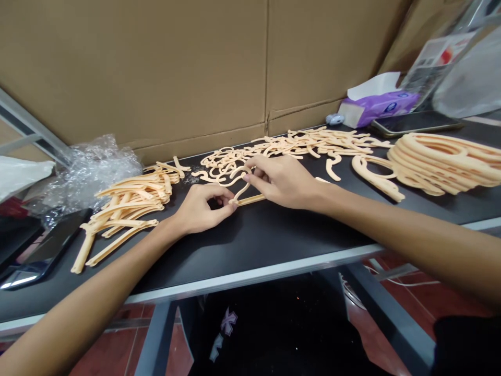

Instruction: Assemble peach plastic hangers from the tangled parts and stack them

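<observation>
My left hand (205,206) pinches the joint where a thin, curved cream-coloured plastic piece (241,188) meets the end of a straight cream strip (252,199). The fingers of my right hand (279,177) close on the upper part of the same curved piece. The strip runs rightward beneath my right hand, which hides part of it. Just behind my hands lies a loose heap of small S-shaped cream pieces (313,141). Left of my left hand is a pile of straight cream strips (131,201).
A stack of large, rounded cream pieces (446,164) stands at the right, with one looped piece (378,180) beside it. Behind are a purple tissue pack (385,107) and a phone (417,123). Crumpled clear plastic (99,162) and a dark phone (45,250) lie left. Cardboard (156,68) backs the black table (242,245).
</observation>
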